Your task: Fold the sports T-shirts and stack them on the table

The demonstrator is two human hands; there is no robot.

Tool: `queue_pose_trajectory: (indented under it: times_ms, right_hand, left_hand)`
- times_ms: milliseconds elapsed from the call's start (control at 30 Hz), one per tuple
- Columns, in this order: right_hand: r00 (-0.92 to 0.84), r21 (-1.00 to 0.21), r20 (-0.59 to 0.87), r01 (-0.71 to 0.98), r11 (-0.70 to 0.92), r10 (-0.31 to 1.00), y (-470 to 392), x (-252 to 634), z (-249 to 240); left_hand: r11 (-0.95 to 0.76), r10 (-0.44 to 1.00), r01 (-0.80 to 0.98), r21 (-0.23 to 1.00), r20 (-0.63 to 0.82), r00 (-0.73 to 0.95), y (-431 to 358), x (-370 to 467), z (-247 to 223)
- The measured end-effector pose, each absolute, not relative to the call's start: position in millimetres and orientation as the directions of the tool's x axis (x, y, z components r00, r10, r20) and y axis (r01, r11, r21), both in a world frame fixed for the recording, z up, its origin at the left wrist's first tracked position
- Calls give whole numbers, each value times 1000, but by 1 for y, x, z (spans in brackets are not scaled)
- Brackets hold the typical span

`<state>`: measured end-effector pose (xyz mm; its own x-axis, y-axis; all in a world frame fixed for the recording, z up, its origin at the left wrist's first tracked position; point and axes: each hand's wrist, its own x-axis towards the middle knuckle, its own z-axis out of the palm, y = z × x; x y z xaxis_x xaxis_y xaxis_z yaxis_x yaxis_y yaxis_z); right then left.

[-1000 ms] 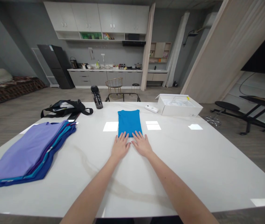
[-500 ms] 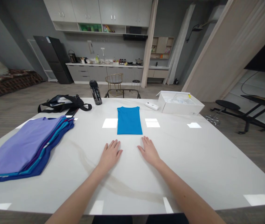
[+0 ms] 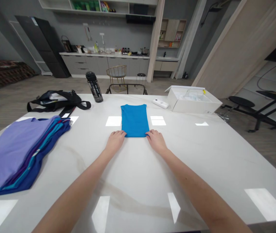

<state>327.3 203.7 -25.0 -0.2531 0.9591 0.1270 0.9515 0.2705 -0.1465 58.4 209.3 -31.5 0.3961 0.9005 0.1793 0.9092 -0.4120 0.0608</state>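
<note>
L hand (image 3: 115, 141) was palm-down, fingers bent onto the near-left corner of the smooth bright-blue folded cloth rectangle (image 3: 135, 119); R hand (image 3: 157, 140) mirrored it at the near-right corner. Each grip was part-curled, fingertips touching fabric, but thumbs were mostly hidden, so couldn't tell if either pinched the cloth or just pressed it. The cloth lay flat approx. mid-table, i.e. on the glossy white marble-look table (image 3: 201, 155), w/ a slightly dipped far edge.

Progress, as judged: this piece was prob. nearly done, already a compact, squarish rect. w/ fairly straight sides. Left over: the layered stack of lilac, purple, teal & navy garments (image 3: 18, 142) at left, well apart from both hands, spread larger & not yet that compact.

Pose: bare forearms (image 3: 77, 184) ran from near-left & near-right, converging on the cloth.

Farther out: black strapped fabric bag (image 3: 57, 101) & dark cylindrical bottle (image 3: 94, 87) far left; small white oblong device (image 3: 160, 104) & open white cardboard box (image 3: 191, 105) far right.
</note>
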Motion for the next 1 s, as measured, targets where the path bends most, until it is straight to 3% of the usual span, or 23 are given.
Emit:
queue_pose_trajectory:
  times_ms: [233, 467, 567, 667, 767, 867, 1000]
  right_hand:
    - [-334, -95, 97, 934, 343, 937, 186, 335, -30]
    - [-497, -134, 37, 857, 497, 867, 91, 353, -21]
    - [-530, -220, 3, 827, 518, 848, 43, 358, -13]
    - [-546, -402, -31, 774, 490, 837, 16, 362, -4]
    - [-435, -522, -9, 770, 367, 901, 32, 369, -2]
    - [-201, -513, 64, 834, 205, 978, 88, 375, -7]
    - [-51, -469, 23, 881, 56, 998, 177, 373, -13]
  left_hand:
    - [-433, 887, 900, 49, 203, 416, 192, 58, -32]
    - [-479, 875, 871, 113, 138, 463, 88, 54, -25]
    - [-497, 868, 853, 158, 80, 490, 41, 49, -20]
    - [-508, 855, 822, 258, 33, 518, 17, 45, -10]
    - [-442, 889, 812, 380, 62, 455, 30, 43, 2]
    - [-288, 957, 846, 449, 117, 264, 79, 44, 6]
    - [-37, 998, 928, 370, 66, 14, 163, 52, 0]
